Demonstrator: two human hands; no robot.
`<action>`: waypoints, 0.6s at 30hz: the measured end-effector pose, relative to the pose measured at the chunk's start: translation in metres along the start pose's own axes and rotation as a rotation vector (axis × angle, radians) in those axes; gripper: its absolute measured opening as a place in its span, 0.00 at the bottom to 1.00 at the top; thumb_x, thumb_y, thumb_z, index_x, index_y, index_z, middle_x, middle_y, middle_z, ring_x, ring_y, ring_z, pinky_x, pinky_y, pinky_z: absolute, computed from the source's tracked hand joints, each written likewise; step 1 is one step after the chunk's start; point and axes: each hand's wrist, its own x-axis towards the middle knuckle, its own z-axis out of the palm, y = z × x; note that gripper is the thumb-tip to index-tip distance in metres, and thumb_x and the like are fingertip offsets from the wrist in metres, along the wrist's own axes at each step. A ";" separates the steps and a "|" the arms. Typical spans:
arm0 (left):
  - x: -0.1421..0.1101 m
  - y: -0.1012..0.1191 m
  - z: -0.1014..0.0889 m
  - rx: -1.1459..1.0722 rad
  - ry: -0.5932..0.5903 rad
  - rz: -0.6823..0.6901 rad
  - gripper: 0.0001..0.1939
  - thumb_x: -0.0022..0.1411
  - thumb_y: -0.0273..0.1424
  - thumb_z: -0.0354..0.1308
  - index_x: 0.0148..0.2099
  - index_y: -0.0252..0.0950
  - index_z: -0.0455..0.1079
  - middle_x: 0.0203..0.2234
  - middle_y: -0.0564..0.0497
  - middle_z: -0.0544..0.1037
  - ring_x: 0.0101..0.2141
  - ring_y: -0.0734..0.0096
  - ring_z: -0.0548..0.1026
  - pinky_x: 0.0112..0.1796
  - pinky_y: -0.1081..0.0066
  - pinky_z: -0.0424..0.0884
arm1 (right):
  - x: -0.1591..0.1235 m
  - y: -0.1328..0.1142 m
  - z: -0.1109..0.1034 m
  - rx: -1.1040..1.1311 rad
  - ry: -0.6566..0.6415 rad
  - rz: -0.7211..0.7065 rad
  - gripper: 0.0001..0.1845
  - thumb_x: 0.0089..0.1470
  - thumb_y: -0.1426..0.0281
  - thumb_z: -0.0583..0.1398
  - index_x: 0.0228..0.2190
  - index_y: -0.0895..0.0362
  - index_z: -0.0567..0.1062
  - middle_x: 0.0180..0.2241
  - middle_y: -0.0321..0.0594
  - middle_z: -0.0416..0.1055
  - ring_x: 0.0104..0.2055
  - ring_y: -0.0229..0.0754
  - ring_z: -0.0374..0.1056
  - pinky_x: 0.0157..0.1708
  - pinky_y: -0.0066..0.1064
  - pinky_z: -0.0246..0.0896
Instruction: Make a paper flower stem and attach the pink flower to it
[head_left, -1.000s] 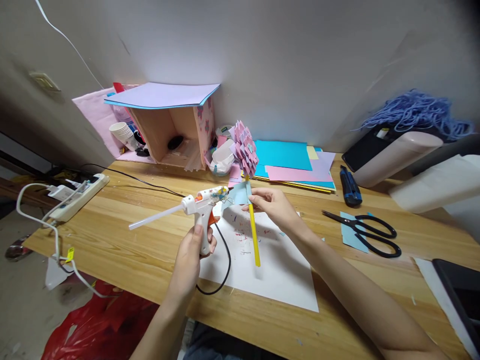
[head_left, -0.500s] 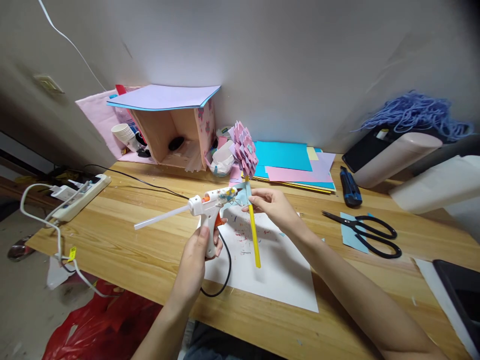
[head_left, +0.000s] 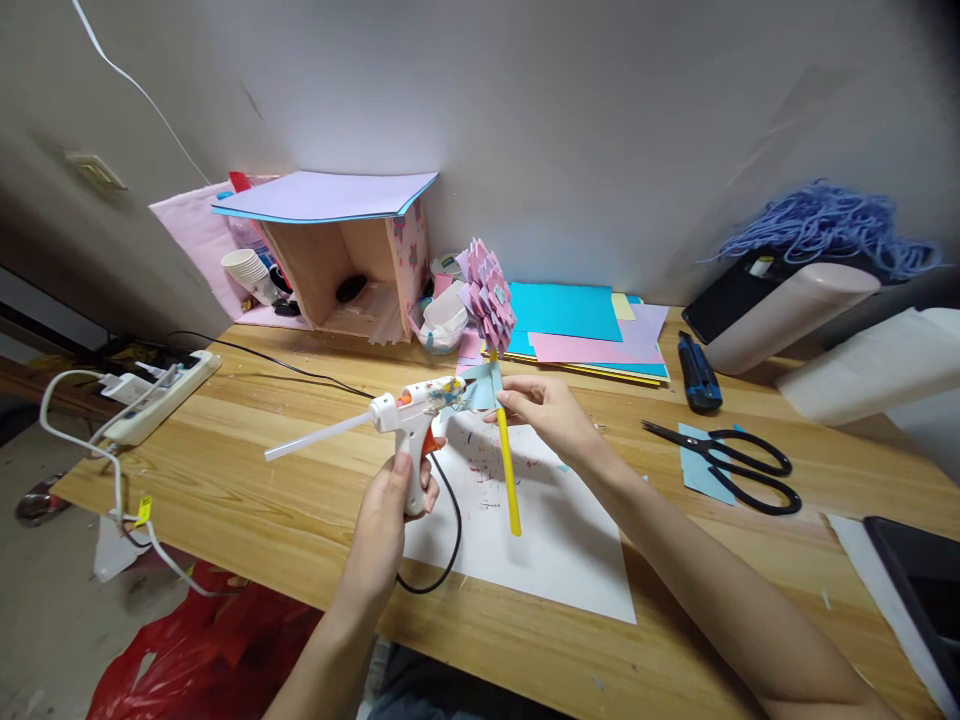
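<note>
My left hand (head_left: pixel 397 490) is wrapped round the handle of a white hot glue gun (head_left: pixel 412 415), with a long clear glue stick (head_left: pixel 319 437) poking from its rear. The nozzle points right, toward a light blue paper strip (head_left: pixel 486 385). Between the fingertips of my right hand (head_left: pixel 540 405) is a paper flower, its pink and lilac folded head (head_left: pixel 489 297) on top of a yellow stem (head_left: pixel 510 480). The blue strip lies against the upper stem at my right fingers. Beneath both hands is a white sheet (head_left: pixel 540 540) with coloured specks.
Black-handled scissors (head_left: pixel 727 455) lie on a blue paper scrap, near a blue utility knife (head_left: pixel 699 375). Coloured paper sheets (head_left: pixel 570 312) and an open box (head_left: pixel 337 260) stand by the wall. A power strip (head_left: pixel 165 400) sits left; a tablet-like dark device (head_left: pixel 915 575) lies right.
The glue gun in my left hand has drawn back slightly to the left, away from the stem and blue strip. My right hand and the flower stay nearly still.
</note>
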 end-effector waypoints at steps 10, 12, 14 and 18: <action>0.028 0.011 -0.076 0.149 0.269 0.221 0.23 0.58 0.48 0.50 0.42 0.34 0.70 0.23 0.53 0.65 0.23 0.75 0.60 0.26 0.73 0.57 | 0.001 0.002 -0.004 -0.026 0.006 0.006 0.16 0.46 0.63 0.60 0.35 0.60 0.77 0.31 0.41 0.75 0.30 0.43 0.74 0.37 0.36 0.70; 0.044 0.013 -0.110 0.310 0.362 0.271 0.23 0.53 0.49 0.55 0.39 0.33 0.70 0.22 0.52 0.66 0.23 0.74 0.60 0.27 0.71 0.58 | 0.001 0.002 -0.004 -0.037 0.003 0.000 0.17 0.46 0.62 0.61 0.36 0.60 0.77 0.32 0.42 0.75 0.31 0.44 0.74 0.38 0.38 0.70; 0.062 0.014 -0.144 0.468 0.404 0.282 0.23 0.48 0.48 0.60 0.37 0.33 0.70 0.21 0.53 0.66 0.24 0.72 0.61 0.28 0.71 0.59 | 0.001 0.003 -0.004 -0.054 -0.010 -0.007 0.19 0.46 0.60 0.61 0.36 0.60 0.77 0.33 0.43 0.75 0.32 0.46 0.74 0.39 0.39 0.70; 0.103 0.010 -0.192 0.624 0.414 0.263 0.28 0.45 0.51 0.59 0.39 0.32 0.71 0.21 0.53 0.67 0.24 0.73 0.62 0.28 0.71 0.60 | -0.001 0.007 0.001 -0.085 -0.060 -0.027 0.21 0.47 0.58 0.60 0.40 0.59 0.76 0.36 0.44 0.74 0.34 0.48 0.74 0.40 0.41 0.69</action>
